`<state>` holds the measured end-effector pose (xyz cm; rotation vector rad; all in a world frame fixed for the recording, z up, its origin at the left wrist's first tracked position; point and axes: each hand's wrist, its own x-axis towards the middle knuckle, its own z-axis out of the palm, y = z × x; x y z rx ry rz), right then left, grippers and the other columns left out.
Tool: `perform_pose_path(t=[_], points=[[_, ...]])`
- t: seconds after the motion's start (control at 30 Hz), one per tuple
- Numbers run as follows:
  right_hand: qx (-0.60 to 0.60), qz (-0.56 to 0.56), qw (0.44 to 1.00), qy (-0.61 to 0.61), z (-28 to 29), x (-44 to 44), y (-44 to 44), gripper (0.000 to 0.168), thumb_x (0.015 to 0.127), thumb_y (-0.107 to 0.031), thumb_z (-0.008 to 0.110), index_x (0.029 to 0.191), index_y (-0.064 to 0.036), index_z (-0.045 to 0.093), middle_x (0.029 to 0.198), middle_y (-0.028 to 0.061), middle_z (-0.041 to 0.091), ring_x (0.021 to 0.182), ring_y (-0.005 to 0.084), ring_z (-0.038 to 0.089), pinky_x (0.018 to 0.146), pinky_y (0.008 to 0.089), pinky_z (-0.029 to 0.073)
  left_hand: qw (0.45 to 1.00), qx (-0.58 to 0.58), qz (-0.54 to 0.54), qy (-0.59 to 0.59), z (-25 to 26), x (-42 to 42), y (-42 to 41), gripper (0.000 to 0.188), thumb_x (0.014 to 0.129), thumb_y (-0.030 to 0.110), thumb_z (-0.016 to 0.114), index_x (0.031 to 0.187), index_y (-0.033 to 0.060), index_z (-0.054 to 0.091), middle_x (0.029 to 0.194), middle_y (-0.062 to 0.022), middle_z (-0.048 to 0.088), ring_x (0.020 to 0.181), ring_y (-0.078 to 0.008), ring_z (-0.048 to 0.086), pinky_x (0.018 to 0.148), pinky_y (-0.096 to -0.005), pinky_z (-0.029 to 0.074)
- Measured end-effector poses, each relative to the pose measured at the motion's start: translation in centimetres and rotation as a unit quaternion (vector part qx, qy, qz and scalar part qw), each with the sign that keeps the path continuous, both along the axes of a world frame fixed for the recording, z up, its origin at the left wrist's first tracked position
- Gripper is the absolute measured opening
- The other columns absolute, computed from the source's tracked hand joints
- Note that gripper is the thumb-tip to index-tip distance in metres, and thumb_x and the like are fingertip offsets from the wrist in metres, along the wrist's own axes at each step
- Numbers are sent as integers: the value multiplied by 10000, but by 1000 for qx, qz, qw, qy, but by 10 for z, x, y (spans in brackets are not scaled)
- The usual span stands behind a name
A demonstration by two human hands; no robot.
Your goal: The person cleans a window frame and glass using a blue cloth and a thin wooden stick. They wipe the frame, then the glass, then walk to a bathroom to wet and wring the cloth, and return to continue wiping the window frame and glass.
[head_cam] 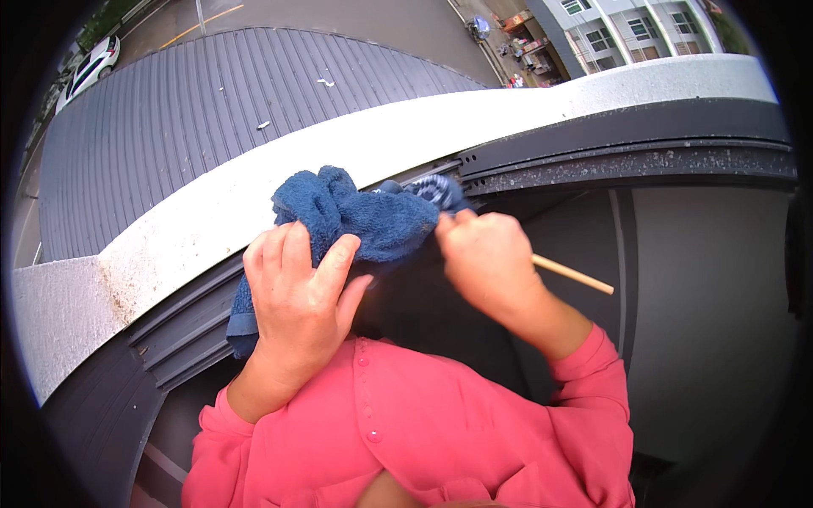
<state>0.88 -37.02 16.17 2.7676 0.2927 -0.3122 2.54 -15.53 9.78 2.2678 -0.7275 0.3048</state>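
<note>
A blue terry cloth [387, 222] lies bunched over the dark metal window track [190, 324], one end hanging down at the left. My left hand [302, 279] rests on the cloth's left part, fingers over it and thumb apart; whether it grips the fabric is unclear. My right hand [486, 254] is closed around a thin light wooden stick [575, 274], whose end sticks out to the right. The stick's other end is hidden by the hand and cloth. A patterned blue-and-white part of the fabric [435, 189] is bunched on the track just beyond my right hand.
A white outer ledge [406, 130] curves along beyond the track. Past it lie a grey ribbed metal roof [209, 127], a road, a parked white car [92, 66] and a building [625, 32]. A dark speckled window frame [622, 164] runs to the right.
</note>
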Motion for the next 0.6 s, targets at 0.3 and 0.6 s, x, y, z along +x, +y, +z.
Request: perform_pose_path(t=[0.3,0.6], points=[[6,-61,998,-18,7,3,-44,184,743,-71,586,901,-61,679,705,143,640,615,300,661,553,406,534,998,-39,-9,46,0,4,10,637,578,20,786,1182,116,607,1157,-209,473,1095,-402,467,923,-463,397],[324,38,945,37,-23,-1,52,65,706,-79,606,668,-26,613,675,155,611,589,347,628,548,439,519,977,-147,-38,153,11,17,24,675,609,-40,612,1272,76,555,1203,-235,489,1115,-416,517,977,-418,417]])
